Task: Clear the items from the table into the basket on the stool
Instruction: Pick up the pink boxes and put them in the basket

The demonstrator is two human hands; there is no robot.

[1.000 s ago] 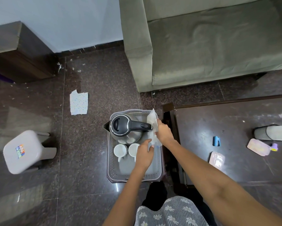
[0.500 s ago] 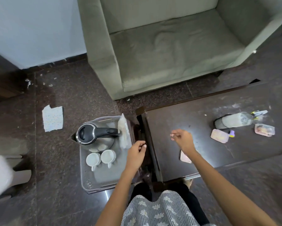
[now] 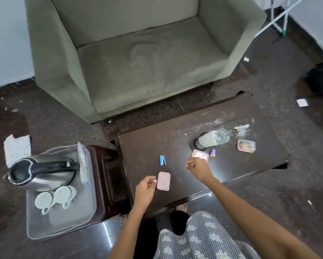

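A grey basket on a dark stool holds a steel kettle, two white cups and a clear packet upright against its right wall. On the dark table lie a pink box, a blue clip, a second pink box, a small purple item, a toppled clear jar, a clear box of coloured bits and some pens. My left hand hovers empty just left of the near pink box. My right hand hovers empty beside the second pink box.
A grey-green sofa stands behind the table. A patterned cloth lies on the floor left of the basket. A white rack leg and a dark bag are at the far right. Paper scraps dot the floor.
Both hands have left the packet in the basket and moved right over the table. The view has swung right, bringing more of the table into sight.
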